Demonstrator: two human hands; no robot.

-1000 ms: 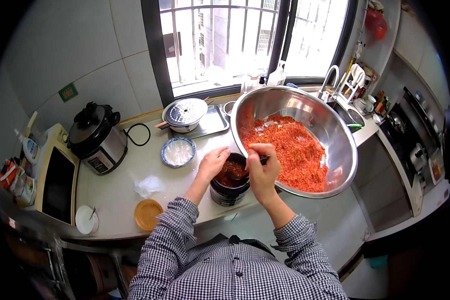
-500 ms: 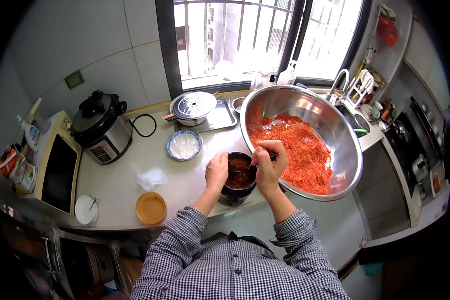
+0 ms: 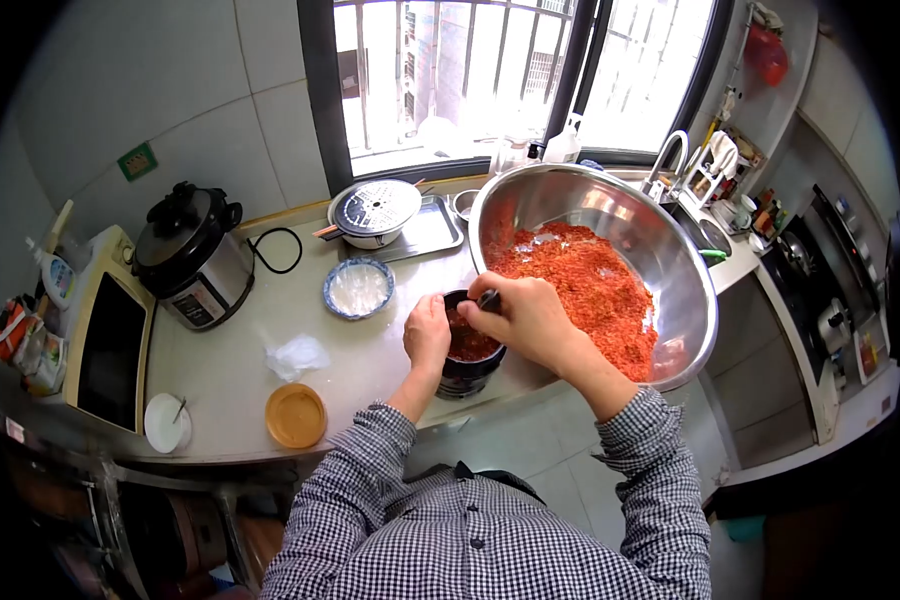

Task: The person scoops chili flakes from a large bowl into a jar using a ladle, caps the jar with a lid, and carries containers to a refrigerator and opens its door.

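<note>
My left hand (image 3: pixel 428 335) is wrapped round the left side of a dark jar (image 3: pixel 468 380) at the counter's front edge. Dark red sauce (image 3: pixel 470 345) shows inside its mouth. My right hand (image 3: pixel 530 318), over the jar's right rim, grips a dark-handled spoon (image 3: pixel 489 299), whose lower end is down in the jar and mostly hidden. Just to the right, a large steel bowl (image 3: pixel 698 335) sits tilted, with a heap of chopped red chili (image 3: pixel 585 290) in it.
A blue-rimmed dish (image 3: pixel 358 288), a crumpled plastic bag (image 3: pixel 297 357), an orange lid (image 3: pixel 295 415) and a white bowl (image 3: pixel 167 422) lie on the counter. An electric pressure cooker (image 3: pixel 192 255) and a microwave (image 3: pixel 110 330) stand left; the sink faucet (image 3: pixel 670 160) is at back right.
My right hand has turned over, its wrist and forearm swinging right, and the spoon's handle now points the other way. My left hand keeps its hold on the jar. The view has shifted slightly.
</note>
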